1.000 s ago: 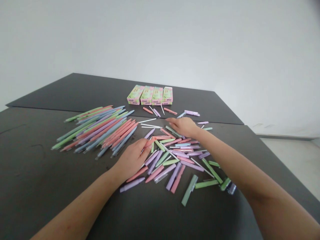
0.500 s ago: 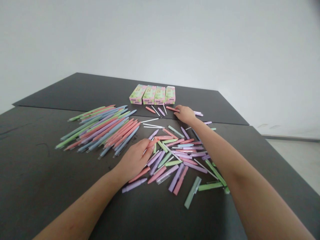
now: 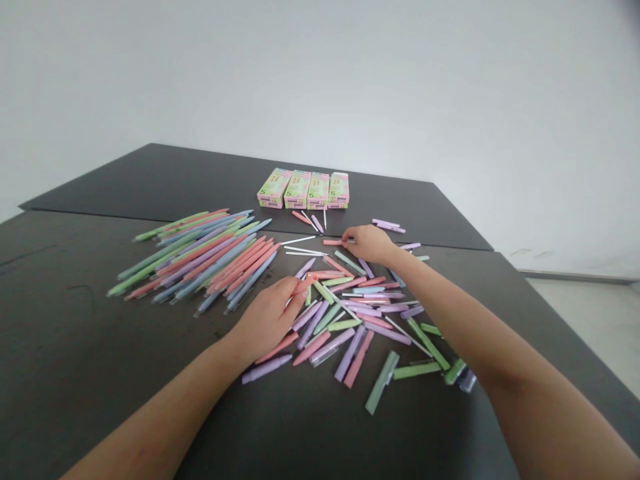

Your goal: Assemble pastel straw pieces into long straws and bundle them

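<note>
My left hand (image 3: 270,317) is closed on a coral pen barrel (image 3: 306,284), its open end pointing up and right. It hovers at the left side of a scattered pile of pen parts in purple, coral and green. Further back, my right hand (image 3: 369,244) pinches a second coral pen part (image 3: 332,243), which points left, low over the table. Close in front of that hand lies a grey-green pen part (image 3: 350,263). White refills (image 3: 306,253) lie between the two hands.
Assembled pens (image 3: 200,257) are heaped at the left. Several pink and green boxes (image 3: 297,190) stand in a row at the back, with loose parts and refills before them. Two purple parts (image 3: 389,227) lie beyond my right hand. A seam crosses the black table (image 3: 100,400).
My right hand has drawn back toward me from near the boxes, bringing the coral pen part with it. My left hand has stayed in place, still gripping the barrel.
</note>
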Available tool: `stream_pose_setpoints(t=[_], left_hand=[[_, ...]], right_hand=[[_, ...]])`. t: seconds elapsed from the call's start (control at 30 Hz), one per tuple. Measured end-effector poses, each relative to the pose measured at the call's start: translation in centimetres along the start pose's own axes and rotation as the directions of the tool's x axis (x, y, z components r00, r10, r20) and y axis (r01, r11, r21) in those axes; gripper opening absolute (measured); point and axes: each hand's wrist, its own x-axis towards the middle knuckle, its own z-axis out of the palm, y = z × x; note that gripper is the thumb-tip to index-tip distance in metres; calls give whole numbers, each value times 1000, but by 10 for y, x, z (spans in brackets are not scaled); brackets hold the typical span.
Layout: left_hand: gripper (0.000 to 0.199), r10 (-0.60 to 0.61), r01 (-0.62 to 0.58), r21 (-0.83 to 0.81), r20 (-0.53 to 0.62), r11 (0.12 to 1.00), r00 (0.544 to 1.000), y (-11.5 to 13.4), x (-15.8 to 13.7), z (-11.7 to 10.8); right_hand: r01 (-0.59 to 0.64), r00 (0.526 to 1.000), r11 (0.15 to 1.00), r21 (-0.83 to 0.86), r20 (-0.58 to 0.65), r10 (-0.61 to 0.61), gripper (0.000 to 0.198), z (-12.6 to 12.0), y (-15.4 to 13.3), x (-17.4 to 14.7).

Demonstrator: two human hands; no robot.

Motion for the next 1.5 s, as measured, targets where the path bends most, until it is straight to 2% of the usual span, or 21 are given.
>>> stream_pose_setpoints(t=[0.07,0.17,0.27,0.4,0.53,0.73,0.93,1.03,1.1,1.2,1.3,1.4,1.5], left_hand=[[27,1,-1,-1,-3,1000,1000,0,0,0],[27,-6,6,6,-6,1000,1000,0,0,0],[26,9,-9,3,-22,1000,1000,-1,0,0],[24,70,-72,-33,-66,997,995,-4,1,-2],[25,68,-75,-59,-121,995,990,-9,4,-2],[24,-56,68,51,-211,996,976,-20,9,-3],[22,-90,112,64,-282,992,955,-23,14,-5],[22,-96,117,54,-294,992,951,-25,15,-4],[23,-106,129,59,-292,990,951,-26,16,-4],[23,-127,155,72,-297,985,946,-27,17,-5],[23,-152,185,78,-312,980,938,-28,17,-6],[25,-157,192,81,-318,978,935,-29,17,-7],[27,-156,192,84,-324,978,933,-31,17,-7]], right_hand=[[10,1000,999,38,-16,-9,33,-6,-5,3],[-31,994,994,107,-102,42,40,-13,-20,21],[-12,984,997,72,-175,25,41,-13,-41,46],[-14,992,999,33,-129,18,60,-5,-68,75],[7,996,999,-35,-90,-10,53,1,-79,84],[99,995,991,-95,-20,-101,42,-2,-70,60],[161,987,978,-136,24,-159,41,-1,-54,15],[180,984,975,-132,35,-177,40,-1,-46,3],[135,991,986,-99,9,-135,39,-4,-40,5],[-33,996,999,-16,-87,32,41,-6,-31,23],[-128,989,991,48,-69,131,45,-4,-29,49],[-112,993,992,53,-18,113,52,4,-36,65],[-38,999,999,30,-18,39,46,10,-44,65]])
